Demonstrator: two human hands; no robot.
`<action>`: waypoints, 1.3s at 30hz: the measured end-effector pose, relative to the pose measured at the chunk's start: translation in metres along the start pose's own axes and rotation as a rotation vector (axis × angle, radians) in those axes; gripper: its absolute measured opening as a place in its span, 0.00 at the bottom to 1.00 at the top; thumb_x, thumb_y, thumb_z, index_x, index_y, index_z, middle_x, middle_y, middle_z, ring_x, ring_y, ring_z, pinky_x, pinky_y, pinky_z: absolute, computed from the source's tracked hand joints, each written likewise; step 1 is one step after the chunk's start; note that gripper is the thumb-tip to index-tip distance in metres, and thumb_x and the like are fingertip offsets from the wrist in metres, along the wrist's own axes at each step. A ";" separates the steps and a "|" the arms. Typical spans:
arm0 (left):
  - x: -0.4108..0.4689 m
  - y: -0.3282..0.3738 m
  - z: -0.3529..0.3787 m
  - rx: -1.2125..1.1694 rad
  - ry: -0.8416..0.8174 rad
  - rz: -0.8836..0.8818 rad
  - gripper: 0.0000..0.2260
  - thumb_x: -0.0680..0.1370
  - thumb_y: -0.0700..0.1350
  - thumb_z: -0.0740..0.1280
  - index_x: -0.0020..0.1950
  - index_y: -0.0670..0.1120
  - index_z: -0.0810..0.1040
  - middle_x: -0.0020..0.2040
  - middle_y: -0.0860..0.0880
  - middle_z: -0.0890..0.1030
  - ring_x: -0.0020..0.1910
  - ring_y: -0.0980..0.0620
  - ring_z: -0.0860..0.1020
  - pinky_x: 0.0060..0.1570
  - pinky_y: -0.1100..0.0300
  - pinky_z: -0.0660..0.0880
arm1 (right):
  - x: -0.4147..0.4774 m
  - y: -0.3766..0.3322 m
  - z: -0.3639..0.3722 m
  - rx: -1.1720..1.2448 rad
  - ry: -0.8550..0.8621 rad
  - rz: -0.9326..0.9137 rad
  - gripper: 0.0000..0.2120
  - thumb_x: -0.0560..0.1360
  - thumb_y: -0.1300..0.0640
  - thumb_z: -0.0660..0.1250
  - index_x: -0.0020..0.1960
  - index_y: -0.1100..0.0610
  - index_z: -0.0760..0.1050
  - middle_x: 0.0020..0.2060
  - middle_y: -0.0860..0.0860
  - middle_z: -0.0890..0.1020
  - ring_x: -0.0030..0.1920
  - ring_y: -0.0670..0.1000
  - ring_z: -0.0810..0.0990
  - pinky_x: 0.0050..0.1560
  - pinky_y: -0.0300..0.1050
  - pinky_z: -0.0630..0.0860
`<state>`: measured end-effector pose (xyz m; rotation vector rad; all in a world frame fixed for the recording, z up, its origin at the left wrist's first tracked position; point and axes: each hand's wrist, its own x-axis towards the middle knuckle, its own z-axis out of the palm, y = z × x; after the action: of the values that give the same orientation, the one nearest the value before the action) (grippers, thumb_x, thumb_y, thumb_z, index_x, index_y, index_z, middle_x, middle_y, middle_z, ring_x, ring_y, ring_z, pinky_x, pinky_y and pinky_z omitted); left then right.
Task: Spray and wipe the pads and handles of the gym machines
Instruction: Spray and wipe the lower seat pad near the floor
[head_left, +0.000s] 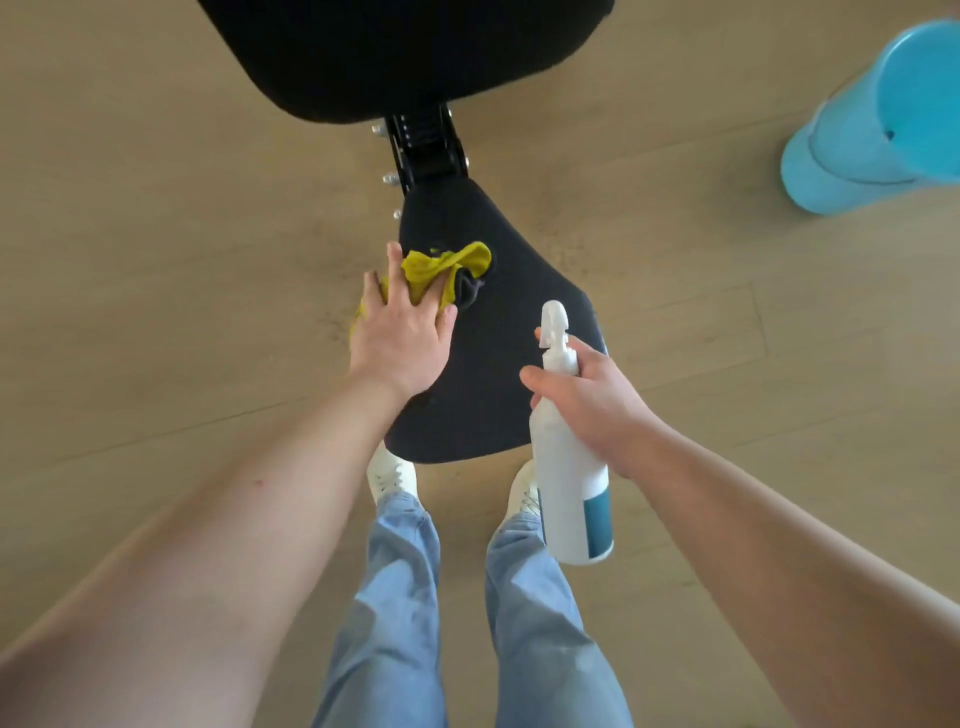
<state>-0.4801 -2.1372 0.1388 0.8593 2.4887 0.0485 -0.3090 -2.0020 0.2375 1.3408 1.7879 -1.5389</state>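
At centre frame, the black seat pad (498, 364) lies with its long axis running from the bottom of the picture toward the top; its wide end is nearest the person's white shoes (392, 475), its narrow end meets a black metal bracket (426, 150) that joins it to the larger back pad (405, 52) at the top edge. Left hand (402, 332): palm down, fingers fairly straight and spread, pressing a crumpled yellow cloth (447, 267) onto the pad's upper-left edge; part of the cloth overhangs that edge. Right hand (587, 395): fingers and thumb curled round the neck of a white spray bottle (566, 467), held over the pad's right edge, nozzle toward the top of the frame; whether a finger rests on the trigger cannot be told. The bulk of the pad lies to the lower right of the cloth, so the left hand, already in contact, is the nearer; a wipe along the long axis toward the wide end appears the likely next stroke. Surface: smooth dark upholstery. Surroundings: pale wooden floor (156, 208); a blue container (872, 130) at upper right, well apart.
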 end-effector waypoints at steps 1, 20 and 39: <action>0.011 0.002 -0.002 -0.021 0.004 -0.019 0.24 0.85 0.60 0.49 0.81 0.60 0.56 0.84 0.41 0.44 0.79 0.27 0.52 0.73 0.33 0.63 | 0.001 0.000 0.001 0.003 0.001 0.002 0.29 0.69 0.37 0.67 0.70 0.32 0.70 0.48 0.49 0.85 0.51 0.54 0.84 0.59 0.61 0.82; -0.065 0.096 0.026 0.203 -0.067 0.307 0.20 0.84 0.58 0.47 0.71 0.62 0.71 0.84 0.47 0.43 0.81 0.37 0.38 0.68 0.18 0.45 | -0.003 0.024 -0.034 0.116 0.039 0.025 0.13 0.66 0.39 0.68 0.50 0.39 0.78 0.43 0.52 0.85 0.47 0.59 0.85 0.55 0.63 0.83; 0.121 0.094 -0.035 0.226 -0.020 0.132 0.25 0.85 0.57 0.46 0.64 0.51 0.81 0.81 0.49 0.61 0.82 0.42 0.46 0.75 0.29 0.44 | 0.031 0.017 -0.043 0.149 0.018 0.000 0.22 0.69 0.39 0.68 0.63 0.35 0.73 0.46 0.50 0.84 0.48 0.56 0.85 0.55 0.62 0.84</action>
<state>-0.5244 -1.9863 0.1332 1.1101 2.4468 -0.1989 -0.2967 -1.9517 0.2169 1.4277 1.7125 -1.6933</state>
